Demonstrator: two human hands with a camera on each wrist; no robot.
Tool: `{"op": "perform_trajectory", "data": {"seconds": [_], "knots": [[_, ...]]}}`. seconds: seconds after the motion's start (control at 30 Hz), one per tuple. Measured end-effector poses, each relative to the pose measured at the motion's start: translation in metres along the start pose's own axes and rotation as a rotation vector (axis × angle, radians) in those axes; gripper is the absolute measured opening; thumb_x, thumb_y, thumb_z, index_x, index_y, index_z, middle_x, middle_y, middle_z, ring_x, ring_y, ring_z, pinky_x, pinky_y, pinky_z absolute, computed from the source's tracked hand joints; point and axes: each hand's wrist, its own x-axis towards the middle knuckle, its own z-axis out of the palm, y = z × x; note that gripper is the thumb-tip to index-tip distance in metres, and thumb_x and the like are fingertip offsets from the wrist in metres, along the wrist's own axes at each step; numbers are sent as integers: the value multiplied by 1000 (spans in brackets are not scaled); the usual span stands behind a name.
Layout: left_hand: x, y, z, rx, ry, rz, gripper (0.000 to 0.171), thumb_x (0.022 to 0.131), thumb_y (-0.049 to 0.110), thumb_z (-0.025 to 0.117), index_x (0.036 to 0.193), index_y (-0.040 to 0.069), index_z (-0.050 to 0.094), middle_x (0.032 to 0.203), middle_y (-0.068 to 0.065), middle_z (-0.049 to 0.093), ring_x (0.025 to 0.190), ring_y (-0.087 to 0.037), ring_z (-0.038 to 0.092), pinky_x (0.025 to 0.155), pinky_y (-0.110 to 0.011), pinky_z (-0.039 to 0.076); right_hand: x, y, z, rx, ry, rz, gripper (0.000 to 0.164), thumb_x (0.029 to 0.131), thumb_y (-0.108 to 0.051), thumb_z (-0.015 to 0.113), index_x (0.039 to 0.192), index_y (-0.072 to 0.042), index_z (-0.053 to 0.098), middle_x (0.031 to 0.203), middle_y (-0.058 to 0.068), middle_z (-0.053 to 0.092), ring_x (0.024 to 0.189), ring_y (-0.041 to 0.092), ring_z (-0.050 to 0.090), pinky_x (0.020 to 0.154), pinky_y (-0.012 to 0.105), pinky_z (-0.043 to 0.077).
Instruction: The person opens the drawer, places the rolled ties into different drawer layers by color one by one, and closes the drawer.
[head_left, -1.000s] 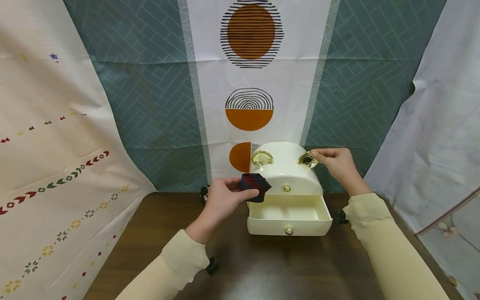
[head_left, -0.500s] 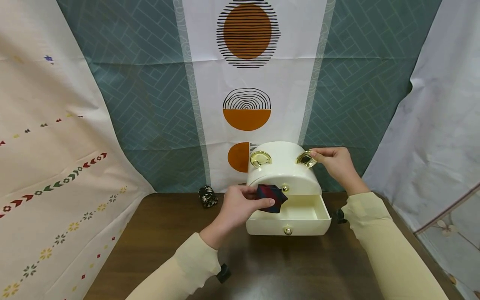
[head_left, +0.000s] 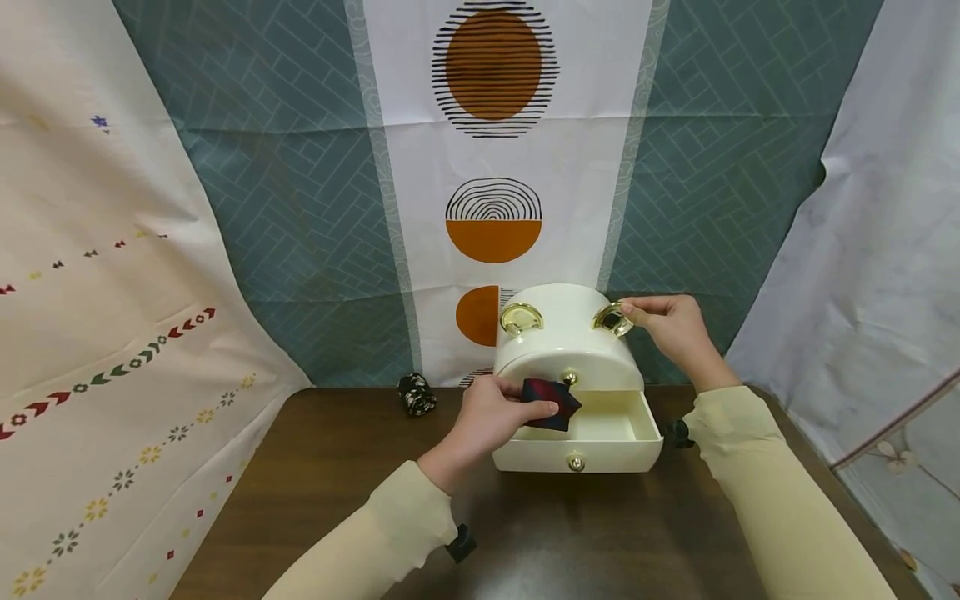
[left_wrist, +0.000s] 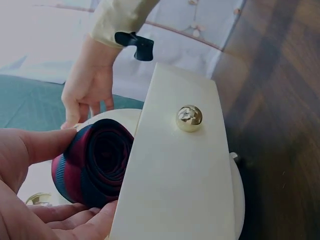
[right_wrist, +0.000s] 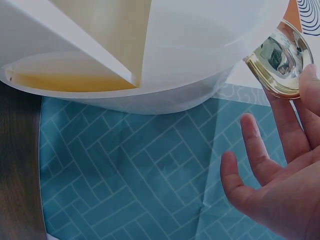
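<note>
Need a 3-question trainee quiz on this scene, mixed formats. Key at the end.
1. Fill in: the red-and-blue striped roll is held in the person's ____ hand.

2. Multiple choice: the right hand is pinching
A) a drawer knob
B) a gold ear-shaped piece
C) the black-patterned roll

3. True or false: the lower drawer is pulled open.

Key
1. Left; the left hand grips it.
2. B
3. True; its inside shows in the head view.

place: cloth-screened tabletop booth | room: unclear | signs: printed cloths (head_left: 300,208) on three sides, brown table (head_left: 337,450)
</note>
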Motion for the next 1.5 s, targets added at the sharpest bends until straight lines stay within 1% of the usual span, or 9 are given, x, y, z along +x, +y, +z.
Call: {"op": "perform_trajectory", "data": {"seconds": [0.27,0.47,0.5,0.73,0.93,1.03,1.13,1.3,1.5], "knots": [[2,4,9,40,-18,-30,45,64,50,81,58,10,63,52,3,54,70,-15,51,53,-28,39,0,0,1,-3,-2,0,54,82,-53,63,116,-11,68,124,12,62,126,30,48,102,56,37],[6,6,16,36,-40,-32,50,63,48,82,51,11,51,48,3,40,61,-14,44,49,-28,29,1,-1,1,0,2,1,54,82,-53,64,115,-11,68,124,14,62,124,28,49,102,56,37],[7,6,17,39,-41,-30,52,63,48,82,50,11,47,48,3,36,58,-14,42,48,-28,27,1,-1,0,-1,2,-1,54,82,-53,64,115,-10,68,124,14,62,124,28,50,102,56,37],[14,3,27,23,-43,-32,54,63,44,84,48,11,43,45,2,32,45,-16,32,42,-29,22,2,0,0,4,-3,-2,54,82,-53,64,115,-11,68,123,14,62,124,28,50,101,55,38],[20,0,35,26,-35,-29,55,62,41,85,48,11,40,45,1,30,41,-17,28,40,-29,21,3,0,0,4,1,-5,55,81,-54,64,114,-11,68,123,13,63,124,28,50,102,55,38],[21,0,37,30,-41,-32,52,62,39,85,51,10,43,46,1,29,41,-17,29,42,-29,24,3,0,0,6,3,-8,55,81,-54,64,114,-11,68,122,13,63,123,27,50,102,54,38],[22,1,38,35,-52,-19,47,63,37,85,55,9,48,46,1,30,42,-17,32,42,-29,27,3,-1,0,6,3,-4,55,81,-54,64,115,-10,68,123,13,63,124,27,50,102,55,38],[22,2,41,76,-64,-15,42,63,37,84,56,9,55,45,1,33,42,-17,35,41,-29,30,1,-1,-1,6,4,3,55,82,-53,64,115,-9,68,123,14,63,124,29,49,102,56,36],[26,1,46,97,-58,-25,38,62,38,85,61,9,60,47,1,38,50,-17,42,44,-29,35,0,-2,-1,12,7,-4,55,82,-52,65,114,-8,68,120,13,64,122,29,51,102,55,37]]}}
